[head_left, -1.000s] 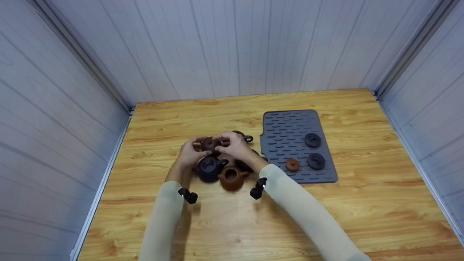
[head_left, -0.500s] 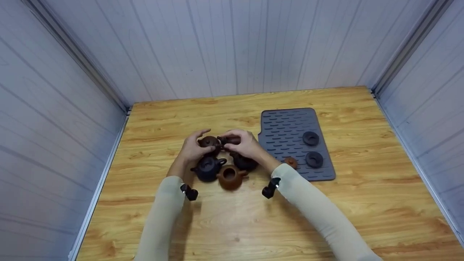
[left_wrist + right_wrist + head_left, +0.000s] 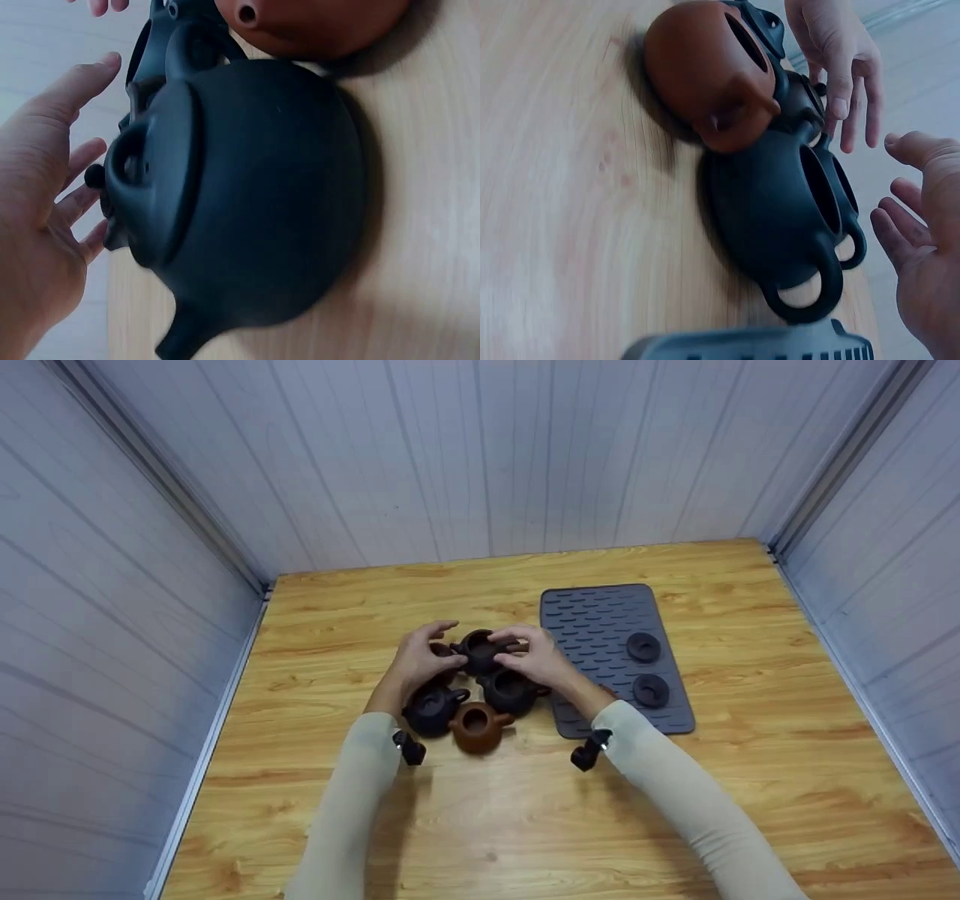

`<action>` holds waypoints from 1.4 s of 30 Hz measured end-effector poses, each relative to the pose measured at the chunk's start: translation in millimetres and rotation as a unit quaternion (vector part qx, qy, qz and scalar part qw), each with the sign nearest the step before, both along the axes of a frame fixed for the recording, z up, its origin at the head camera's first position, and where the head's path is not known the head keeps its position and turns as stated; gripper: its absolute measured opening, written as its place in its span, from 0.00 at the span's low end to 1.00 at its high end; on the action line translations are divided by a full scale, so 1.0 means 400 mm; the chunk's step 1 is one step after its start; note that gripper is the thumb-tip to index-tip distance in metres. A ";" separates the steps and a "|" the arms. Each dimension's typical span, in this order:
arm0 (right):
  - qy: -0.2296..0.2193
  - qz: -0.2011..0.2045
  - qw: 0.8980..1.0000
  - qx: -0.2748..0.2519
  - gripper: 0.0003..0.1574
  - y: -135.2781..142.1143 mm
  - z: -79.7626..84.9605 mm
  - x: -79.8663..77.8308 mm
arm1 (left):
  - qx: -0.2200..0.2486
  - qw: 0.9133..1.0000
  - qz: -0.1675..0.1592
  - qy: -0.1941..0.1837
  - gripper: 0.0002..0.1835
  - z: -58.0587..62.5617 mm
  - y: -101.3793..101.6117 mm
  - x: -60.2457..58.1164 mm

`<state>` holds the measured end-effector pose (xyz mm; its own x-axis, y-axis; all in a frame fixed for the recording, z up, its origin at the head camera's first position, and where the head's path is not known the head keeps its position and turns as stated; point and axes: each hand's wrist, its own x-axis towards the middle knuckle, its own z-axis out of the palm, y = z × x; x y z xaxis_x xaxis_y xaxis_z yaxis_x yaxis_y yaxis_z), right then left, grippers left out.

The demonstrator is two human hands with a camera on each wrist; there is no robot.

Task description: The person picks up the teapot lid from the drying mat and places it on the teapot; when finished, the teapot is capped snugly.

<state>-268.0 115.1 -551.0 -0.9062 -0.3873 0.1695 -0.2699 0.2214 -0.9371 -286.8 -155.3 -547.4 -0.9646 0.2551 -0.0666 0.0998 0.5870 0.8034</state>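
My left hand (image 3: 424, 661) hovers with fingers spread over a small brown lidded teapot (image 3: 441, 651), mostly hidden beneath it. My right hand (image 3: 536, 658) has its fingers extended beside the far black lidless teapot (image 3: 481, 651); it grips nothing in the right wrist view. Toward me stand another black lidless teapot (image 3: 510, 692), a reddish-brown lidless teapot (image 3: 478, 735) and a black lidded teapot (image 3: 430, 714). The black lidded teapot (image 3: 262, 195) fills the left wrist view, with the loosely spread left hand (image 3: 45, 187) beside it.
A grey ridged mat (image 3: 592, 611) lies right of the teapots. It carries two dark round lids, a far lid (image 3: 643, 647) and a near lid (image 3: 650, 691). A reddish-brown lid (image 3: 608, 689) is mostly covered by my right forearm. Panel walls (image 3: 480, 457) enclose the wooden table (image 3: 480, 825).
Both hands have shifted right, away from the small brown lidded teapot they were around, to either side of the far black lidless teapot. The right forearm now covers most of the reddish-brown lid.
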 end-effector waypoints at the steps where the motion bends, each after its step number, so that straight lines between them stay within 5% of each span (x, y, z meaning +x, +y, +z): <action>1: 0.000 -0.003 1.000 -0.005 0.23 0.008 -0.002 -0.001 | 0.000 1.000 -0.003 -0.002 0.40 0.001 0.006 -0.003; 10: 0.041 -0.043 0.998 0.006 0.22 0.090 0.001 -0.014 | -0.054 0.998 -0.030 0.002 0.41 0.006 0.040 -0.022; 19: 0.042 -0.066 0.997 0.009 0.21 0.159 -0.012 -0.019 | -0.098 0.994 -0.046 0.007 0.42 -0.024 0.039 -0.029; 20: 0.038 -0.069 0.997 0.010 0.21 0.166 -0.015 -0.019 | -0.100 0.994 -0.052 0.013 0.43 -0.052 0.029 -0.045; 26: 0.016 -0.081 0.996 0.030 0.21 0.221 -0.015 -0.012 | -0.117 0.991 -0.046 0.040 0.40 -0.111 0.017 -0.085; 27: 0.016 -0.084 0.996 0.036 0.21 0.232 -0.014 -0.012 | -0.120 0.991 -0.040 0.035 0.38 -0.094 0.025 -0.077; 35: 0.020 -0.115 0.991 0.062 0.21 0.319 -0.016 -0.007 | -0.118 0.991 -0.039 0.047 0.37 -0.142 0.028 -0.099; 39: 0.029 -0.127 0.989 0.065 0.21 0.359 -0.019 -0.007 | -0.117 0.992 -0.043 0.035 0.37 -0.116 0.036 -0.086; 42: 0.035 -0.140 0.986 0.079 0.21 0.385 -0.021 -0.007 | -0.114 0.992 -0.040 0.030 0.37 -0.127 0.035 -0.091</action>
